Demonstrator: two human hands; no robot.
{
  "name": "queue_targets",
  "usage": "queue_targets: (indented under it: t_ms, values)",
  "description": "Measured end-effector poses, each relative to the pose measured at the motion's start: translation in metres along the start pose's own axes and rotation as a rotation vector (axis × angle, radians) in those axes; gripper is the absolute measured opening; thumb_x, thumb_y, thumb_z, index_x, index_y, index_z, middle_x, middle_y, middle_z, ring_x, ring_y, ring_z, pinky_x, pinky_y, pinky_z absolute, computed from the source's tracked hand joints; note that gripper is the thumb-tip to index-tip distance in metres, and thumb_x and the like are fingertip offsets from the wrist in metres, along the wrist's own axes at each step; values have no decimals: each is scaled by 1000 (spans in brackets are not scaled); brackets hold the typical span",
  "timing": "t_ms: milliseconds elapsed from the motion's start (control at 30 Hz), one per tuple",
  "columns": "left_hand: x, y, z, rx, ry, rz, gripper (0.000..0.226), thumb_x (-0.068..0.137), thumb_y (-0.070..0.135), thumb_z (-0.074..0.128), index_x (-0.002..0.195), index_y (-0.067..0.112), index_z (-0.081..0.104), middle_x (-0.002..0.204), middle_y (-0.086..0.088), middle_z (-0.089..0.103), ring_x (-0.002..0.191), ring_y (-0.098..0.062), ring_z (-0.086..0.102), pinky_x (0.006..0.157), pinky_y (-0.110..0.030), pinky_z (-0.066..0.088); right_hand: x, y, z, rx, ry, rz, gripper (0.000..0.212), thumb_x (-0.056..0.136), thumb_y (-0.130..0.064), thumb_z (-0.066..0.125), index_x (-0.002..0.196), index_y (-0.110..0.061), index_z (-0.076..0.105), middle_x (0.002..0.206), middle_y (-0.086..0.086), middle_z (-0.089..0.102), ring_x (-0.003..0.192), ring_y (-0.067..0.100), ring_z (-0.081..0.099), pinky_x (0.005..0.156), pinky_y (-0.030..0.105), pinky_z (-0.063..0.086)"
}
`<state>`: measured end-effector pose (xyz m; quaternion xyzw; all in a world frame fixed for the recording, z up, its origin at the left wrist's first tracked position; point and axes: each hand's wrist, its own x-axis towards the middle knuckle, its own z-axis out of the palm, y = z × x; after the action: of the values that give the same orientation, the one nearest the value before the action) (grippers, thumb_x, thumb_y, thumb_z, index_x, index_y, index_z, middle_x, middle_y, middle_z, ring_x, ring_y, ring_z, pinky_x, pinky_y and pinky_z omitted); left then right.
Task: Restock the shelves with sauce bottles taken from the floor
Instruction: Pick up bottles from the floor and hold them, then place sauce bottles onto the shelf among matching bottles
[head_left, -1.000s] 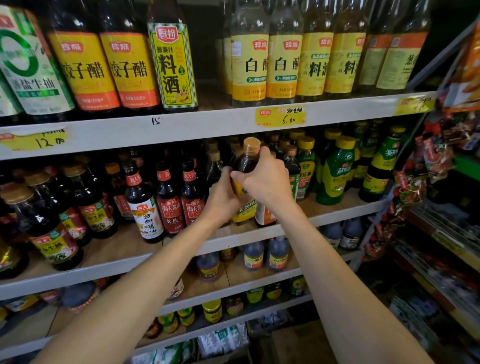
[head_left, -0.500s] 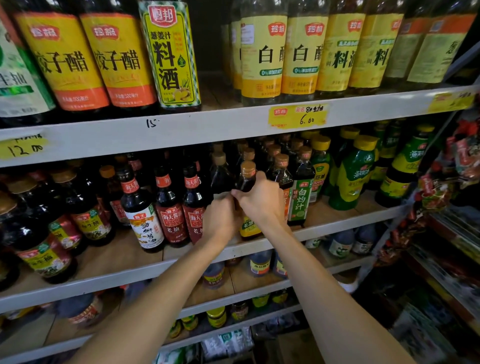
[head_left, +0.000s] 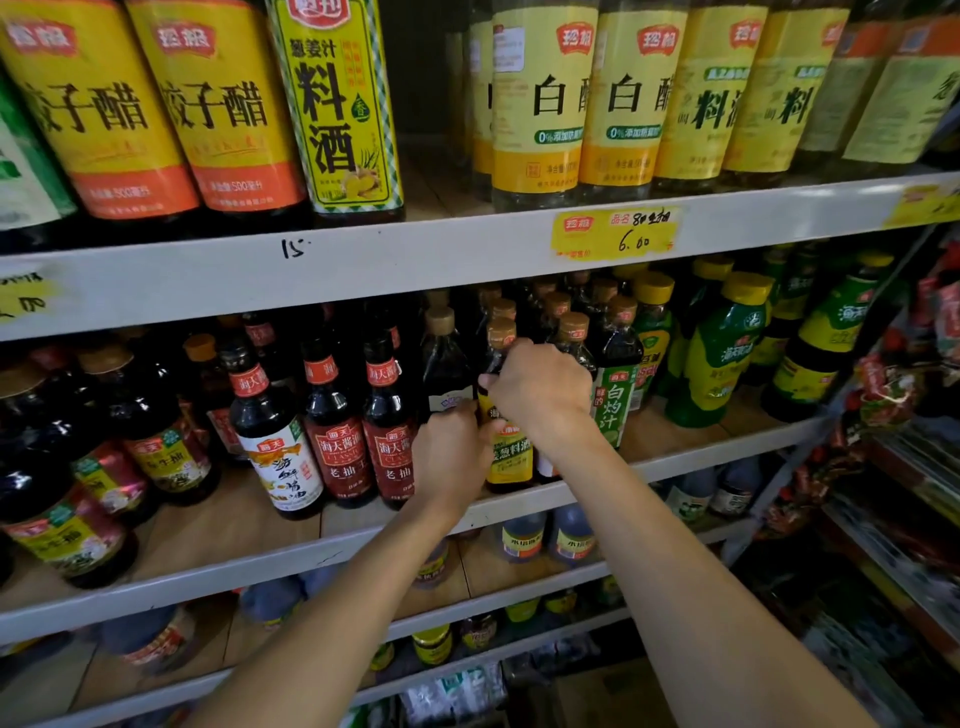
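Observation:
A dark sauce bottle (head_left: 510, 453) with a tan cap and yellow label stands upright at the front of the middle shelf (head_left: 691, 462). My right hand (head_left: 540, 387) grips its shoulder and neck from the right. My left hand (head_left: 452, 452) holds its lower body from the left, fingers curled around the label. Red-labelled soy sauce bottles (head_left: 340, 431) stand just to its left, and a green-labelled bottle (head_left: 618, 395) stands just to its right. More tan-capped bottles (head_left: 558, 312) are lined up behind it.
The top shelf (head_left: 415, 254) carries tall vinegar and cooking wine bottles (head_left: 540, 98) right above my hands. Green and yellow bottles (head_left: 727, 343) fill the right of the middle shelf. Lower shelves (head_left: 530, 587) hold small bottles. A rack of packets (head_left: 893, 384) stands at right.
The bottle has moved down and back from in front of the shelf to stand on the middle shelf between its neighbours. Both hands went with it and stay on it.

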<state>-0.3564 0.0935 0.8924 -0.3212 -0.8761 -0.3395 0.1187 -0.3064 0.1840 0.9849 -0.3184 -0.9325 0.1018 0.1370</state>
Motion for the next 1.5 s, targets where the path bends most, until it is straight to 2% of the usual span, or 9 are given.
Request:
queue_targets:
  t_ms: [300,500,667,767,900,1067,1167,1333,1500]
  values:
    - [-3,12,4,119,31,77,28,90,29,62,86,1,61,70,-19,68,59,-40,67,48,-33,41,-9,21,16,420,-57,-12,37,100,-31,56,125,-9,43,104,19,68,97,42,65,70,41,47]
    - [-9,2,4,183,39,130,34,91,34,64,106,4,61,76,-13,70,63,-34,69,49,-30,40,-28,38,37,510,128,-89,64,99,-20,57,154,-13,25,81,8,70,70,26,65,56,36,48]
    - [-33,-4,7,37,9,190,22,96,31,58,85,12,59,75,-5,66,60,-22,61,48,-25,34,-88,61,70,763,448,281,18,94,-10,58,97,-27,51,78,-12,58,72,15,61,54,22,40]
    - [-83,3,34,15,-180,398,14,94,23,58,82,16,59,82,-6,65,64,-23,59,49,-26,32,-148,89,110,896,431,598,21,91,-8,60,84,-28,56,78,-8,62,76,14,62,69,34,49]
    - [-179,12,110,-41,-659,548,15,94,24,53,87,14,60,97,-9,62,89,-33,61,67,-39,46,-242,159,189,866,332,960,11,90,-9,57,93,-15,65,93,12,72,92,34,66,84,45,53]
    - [-342,-23,228,3,-1124,549,17,97,26,47,88,18,59,101,-5,63,94,-30,61,69,-35,45,-398,260,320,705,81,1351,25,90,-14,52,106,-7,71,108,20,71,104,38,65,84,40,51]
    - [-447,-74,299,88,-1320,516,18,97,21,46,94,14,62,104,-9,66,96,-31,62,69,-34,42,-505,297,416,653,-122,1490,16,91,-9,50,89,-5,66,102,26,70,97,41,64,72,37,45]
    - [-569,-157,425,153,-1457,431,20,97,14,50,108,8,66,110,-18,68,105,-36,61,78,-37,41,-634,344,561,648,-295,1613,24,94,-10,55,73,-22,50,74,-2,55,67,15,53,65,31,39]
    - [-645,-202,549,218,-1407,314,23,93,16,52,111,18,66,112,-16,68,103,-36,61,71,-32,41,-680,391,686,635,-263,1635,13,87,-2,57,96,-11,60,92,4,61,88,24,58,74,38,42]
